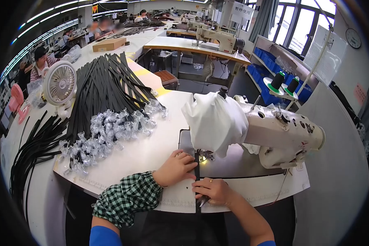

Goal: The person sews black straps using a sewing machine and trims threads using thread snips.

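A narrow black strap (198, 172) runs straight from under the sewing machine's lit needle area (203, 156) to the table's front edge. My left hand (175, 169) lies just left of it, its bent fingers pressing on the strap near the needle. Closer to me, my right hand (214, 191), with a ring on one finger, is closed at the strap's right side. Under its fingers shows a small pointed metal tool (203, 200), partly hidden, whose kind I cannot make out. A white cloth covers the head of the sewing machine (274, 127).
Many black straps (104, 82) with clear plastic-wrapped ends (115, 127) are heaped at the left. More straps (33, 151) hang over the left edge. A white fan (60, 83), a cardboard box (109, 44) and green-based thread cones (277, 81) stand farther off. Other people (43, 63) sit behind.
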Demonstrator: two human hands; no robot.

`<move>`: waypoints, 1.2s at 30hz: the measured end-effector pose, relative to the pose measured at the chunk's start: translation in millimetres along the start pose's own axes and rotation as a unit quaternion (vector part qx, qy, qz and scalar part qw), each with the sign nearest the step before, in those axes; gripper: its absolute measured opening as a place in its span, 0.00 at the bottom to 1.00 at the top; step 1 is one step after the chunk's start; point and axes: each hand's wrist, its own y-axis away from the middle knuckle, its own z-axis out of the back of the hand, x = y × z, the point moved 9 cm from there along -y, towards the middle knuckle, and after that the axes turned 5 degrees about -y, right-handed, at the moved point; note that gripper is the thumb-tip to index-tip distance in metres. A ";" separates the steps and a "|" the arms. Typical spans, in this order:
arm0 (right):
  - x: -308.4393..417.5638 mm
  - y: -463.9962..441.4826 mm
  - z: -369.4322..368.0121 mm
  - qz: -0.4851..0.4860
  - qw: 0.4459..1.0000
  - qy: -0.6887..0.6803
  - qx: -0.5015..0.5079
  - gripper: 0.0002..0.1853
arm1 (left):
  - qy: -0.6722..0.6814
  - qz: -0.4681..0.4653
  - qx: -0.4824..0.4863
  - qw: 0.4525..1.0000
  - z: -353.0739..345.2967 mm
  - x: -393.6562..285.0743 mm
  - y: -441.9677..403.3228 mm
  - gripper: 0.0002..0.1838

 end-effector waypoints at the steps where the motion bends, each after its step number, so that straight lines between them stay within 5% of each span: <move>1: 1.4 -1.6 2.2 0.005 1.000 0.000 -0.008 0.13 | 0.000 -0.002 -0.003 1.000 -1.0 0.5 0.0 0.24; 36: 7.3 -5.3 8.3 0.022 1.000 -0.004 -0.014 0.09 | 0.003 0.004 0.002 1.000 -1.2 0.3 -0.3 0.24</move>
